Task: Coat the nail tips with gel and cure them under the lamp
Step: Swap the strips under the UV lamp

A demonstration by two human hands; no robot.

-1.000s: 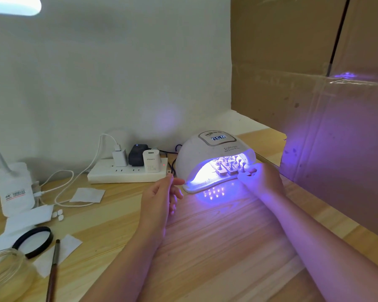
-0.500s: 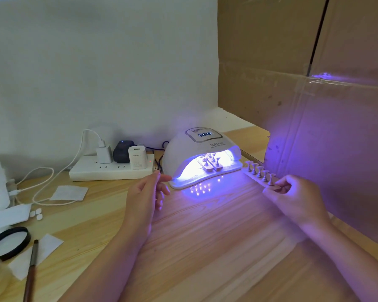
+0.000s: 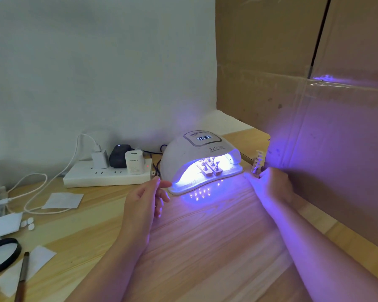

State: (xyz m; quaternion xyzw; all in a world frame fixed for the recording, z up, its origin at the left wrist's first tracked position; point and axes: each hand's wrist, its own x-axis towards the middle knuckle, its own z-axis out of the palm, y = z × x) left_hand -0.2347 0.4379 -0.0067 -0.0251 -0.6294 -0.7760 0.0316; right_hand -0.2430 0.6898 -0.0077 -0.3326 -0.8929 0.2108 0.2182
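Near: left hand point(image 3: 145, 198) hovers open over desk point(image 3: 205, 247), fingers relaxed, fingertips just short of lamp point(image 3: 200, 164) mouth. Right hand point(image 3: 271, 184) grips near end of a strip of nail tips point(image 3: 257, 162) on stands, just right of lamp, close to cardboard wall point(image 3: 314, 105). Inside lit lamp: two more tip strips point(image 3: 210, 167) curing, timer display on. Step looks like unloading/setting aside a cured strip. Next prob: set it down flat w/o toppling stands, then free hand for next strip.

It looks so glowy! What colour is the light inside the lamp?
Bluish-purple, nearly white deep inside the lamp; the head view shows it.
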